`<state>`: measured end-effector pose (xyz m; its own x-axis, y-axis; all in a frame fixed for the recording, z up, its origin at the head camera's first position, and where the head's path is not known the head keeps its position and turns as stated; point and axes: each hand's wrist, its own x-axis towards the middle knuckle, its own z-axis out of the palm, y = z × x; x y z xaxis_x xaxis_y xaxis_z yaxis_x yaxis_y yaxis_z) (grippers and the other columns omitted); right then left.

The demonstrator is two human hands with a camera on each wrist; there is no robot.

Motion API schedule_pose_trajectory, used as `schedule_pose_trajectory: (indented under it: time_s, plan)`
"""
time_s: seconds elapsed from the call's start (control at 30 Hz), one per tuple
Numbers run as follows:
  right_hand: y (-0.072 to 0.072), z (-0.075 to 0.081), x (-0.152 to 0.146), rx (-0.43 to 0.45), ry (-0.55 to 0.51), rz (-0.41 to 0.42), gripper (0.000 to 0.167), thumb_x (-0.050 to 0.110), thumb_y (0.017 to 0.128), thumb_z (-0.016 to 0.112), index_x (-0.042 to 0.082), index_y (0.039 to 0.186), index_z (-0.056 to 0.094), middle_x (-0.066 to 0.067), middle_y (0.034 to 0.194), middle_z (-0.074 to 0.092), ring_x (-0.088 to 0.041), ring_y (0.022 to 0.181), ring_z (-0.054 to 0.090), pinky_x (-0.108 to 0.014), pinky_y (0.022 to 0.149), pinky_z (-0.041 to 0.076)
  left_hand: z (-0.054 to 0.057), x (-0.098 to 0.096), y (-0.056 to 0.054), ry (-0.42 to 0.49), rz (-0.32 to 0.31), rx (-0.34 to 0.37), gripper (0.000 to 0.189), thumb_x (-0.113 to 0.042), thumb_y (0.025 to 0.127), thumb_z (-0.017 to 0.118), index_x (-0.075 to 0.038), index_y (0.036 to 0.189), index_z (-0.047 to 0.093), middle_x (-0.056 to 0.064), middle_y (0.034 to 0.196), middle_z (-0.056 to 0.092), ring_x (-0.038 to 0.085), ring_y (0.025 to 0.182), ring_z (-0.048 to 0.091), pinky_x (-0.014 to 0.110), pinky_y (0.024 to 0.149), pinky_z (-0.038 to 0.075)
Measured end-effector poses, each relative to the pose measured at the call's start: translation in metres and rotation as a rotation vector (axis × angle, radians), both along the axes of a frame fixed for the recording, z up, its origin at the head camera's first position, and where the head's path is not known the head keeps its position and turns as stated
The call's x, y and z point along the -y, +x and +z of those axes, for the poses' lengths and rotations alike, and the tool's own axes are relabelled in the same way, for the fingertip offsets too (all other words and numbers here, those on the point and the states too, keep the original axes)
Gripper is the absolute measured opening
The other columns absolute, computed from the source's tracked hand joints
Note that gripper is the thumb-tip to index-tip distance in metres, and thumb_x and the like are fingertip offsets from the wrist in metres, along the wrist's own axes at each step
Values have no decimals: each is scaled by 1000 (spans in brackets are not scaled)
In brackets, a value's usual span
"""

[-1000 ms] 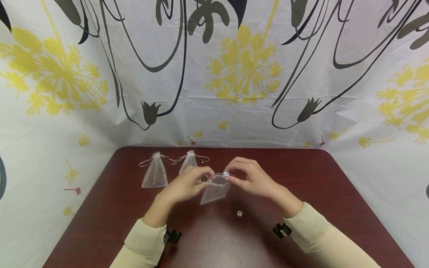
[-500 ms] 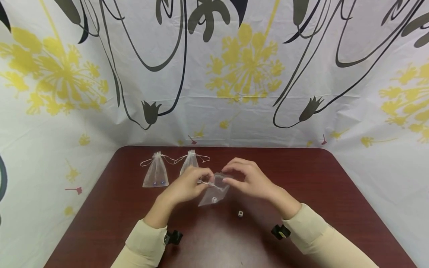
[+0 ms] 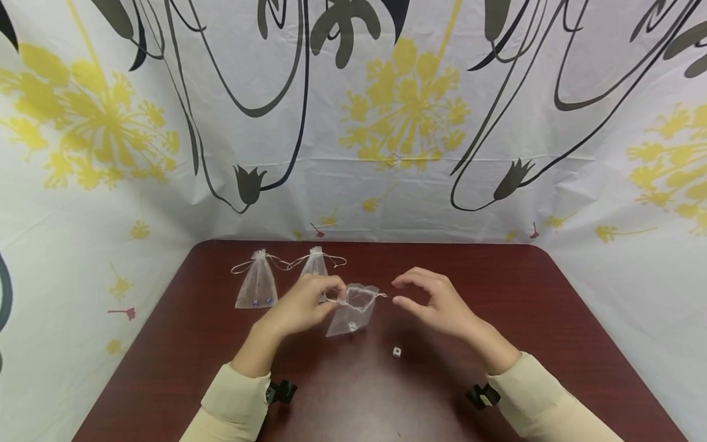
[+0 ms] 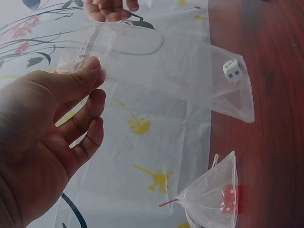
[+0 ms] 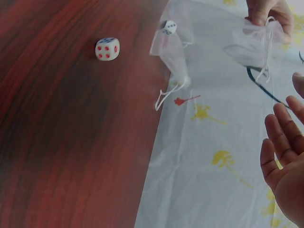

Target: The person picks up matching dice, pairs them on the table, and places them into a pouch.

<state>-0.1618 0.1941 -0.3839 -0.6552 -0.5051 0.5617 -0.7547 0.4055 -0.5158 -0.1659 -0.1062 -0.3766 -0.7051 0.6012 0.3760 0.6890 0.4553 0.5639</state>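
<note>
My left hand [image 3: 301,307] pinches the rim of a sheer white drawstring pouch [image 3: 361,312] between thumb and fingers. The pouch hangs tilted with its mouth wide. A white die [image 4: 232,70] with blue pips lies at its bottom, clear in the left wrist view. To the right of the pouch, my right hand [image 3: 439,304] is held in the air with fingers apart and nothing between them. Below the pouch, a second white die [image 5: 107,49] sits on the table, showing red and blue pips in the right wrist view.
Toward the back left of the dark red table [image 3: 497,282] lies a tied pouch [image 3: 256,285] with small blue-looking dice inside. Beside it, another tied pouch [image 3: 315,264] is partly covered by my left hand; a red die [image 4: 229,198] shows through it. A patterned cloth [image 3: 331,135] hangs behind.
The die in my right fingers dropped into the pouch and now rests at its bottom. My right hand then moved away to the right. The left hand keeps its hold.
</note>
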Motion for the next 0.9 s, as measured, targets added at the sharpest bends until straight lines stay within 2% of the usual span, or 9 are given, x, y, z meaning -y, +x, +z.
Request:
schedule_pose_trajectory:
  time_s: [0.07, 0.17, 0.33, 0.5, 0.73, 0.9]
  plan:
    - [0, -2, -4, -5, -4, -13, 30, 8, 85, 82, 15, 112, 71, 8, 104, 69, -14, 99, 66, -23, 84, 50, 0, 0, 0, 1, -1, 7, 26, 8, 84, 73, -16, 87, 63, -7, 82, 63, 11, 74, 55, 33, 71, 53]
    - [0, -3, -7, -8, -6, -27, 32, 8, 85, 82, 15, 113, 71, 9, 102, 68, -16, 95, 67, -22, 80, 49, 0, 1, 0, 3, 0, 19, 25, 8, 85, 73, -16, 87, 63, -7, 83, 64, 12, 76, 56, 38, 72, 55]
    - [2, -11, -9, 11, 5, -25, 32, 11, 85, 82, 16, 115, 70, 10, 100, 67, -17, 92, 66, -23, 76, 49, -1, 1, -1, -2, 3, 20, 26, 8, 85, 73, -16, 88, 63, -6, 84, 65, 12, 77, 56, 35, 73, 54]
    - [6, -32, -9, 24, 28, -10, 31, 12, 86, 82, 18, 114, 70, 7, 97, 67, -16, 87, 64, -27, 69, 50, -2, 0, 0, 5, 14, 24, 26, 8, 84, 73, -16, 87, 64, -6, 83, 66, 11, 78, 59, 29, 73, 53]
    - [17, -68, -10, 67, 70, 45, 26, 12, 87, 81, 15, 111, 70, -3, 92, 68, -16, 80, 62, -29, 66, 53, -4, 2, 2, -2, 11, 59, 24, 7, 86, 74, -15, 87, 63, -5, 83, 67, 11, 78, 60, 28, 72, 55]
    - [22, -80, -11, 143, 81, 73, 24, 15, 90, 79, 8, 110, 70, -2, 93, 68, -15, 80, 63, -32, 67, 54, -4, 2, 3, 5, 11, 60, 25, 7, 85, 73, -15, 86, 63, -3, 84, 67, 11, 80, 61, 28, 73, 55]
